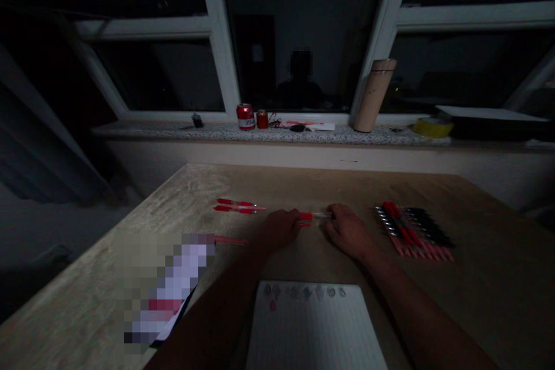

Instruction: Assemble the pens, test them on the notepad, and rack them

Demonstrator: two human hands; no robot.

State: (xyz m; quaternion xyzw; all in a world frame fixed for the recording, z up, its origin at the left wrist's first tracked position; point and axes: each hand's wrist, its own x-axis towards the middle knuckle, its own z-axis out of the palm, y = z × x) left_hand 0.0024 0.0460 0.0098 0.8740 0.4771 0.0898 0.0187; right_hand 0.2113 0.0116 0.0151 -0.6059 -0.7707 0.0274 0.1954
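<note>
A red pen (306,216) with a clear, pale barrel lies level between my two hands, just above or on the table. My left hand (281,227) is closed on its red end. My right hand (344,229) pinches the clear end between thumb and fingers. A small red piece (305,225) shows just below the pen, beside my left fingertips; its kind is not clear. Left of my left hand lie several red pens (236,207). To the right of my right hand, several pens (410,230) with red and black parts lie side by side in a row.
A lined notebook (314,329) lies between my forearms. At left, a blurred-out flat object (182,286) rests on the table (321,179), near a pinkish strip (232,240). The windowsill (173,130) holds a red can (245,117), a smaller jar (262,119), a wooden-looking flask (375,95) and yellow tape (432,128).
</note>
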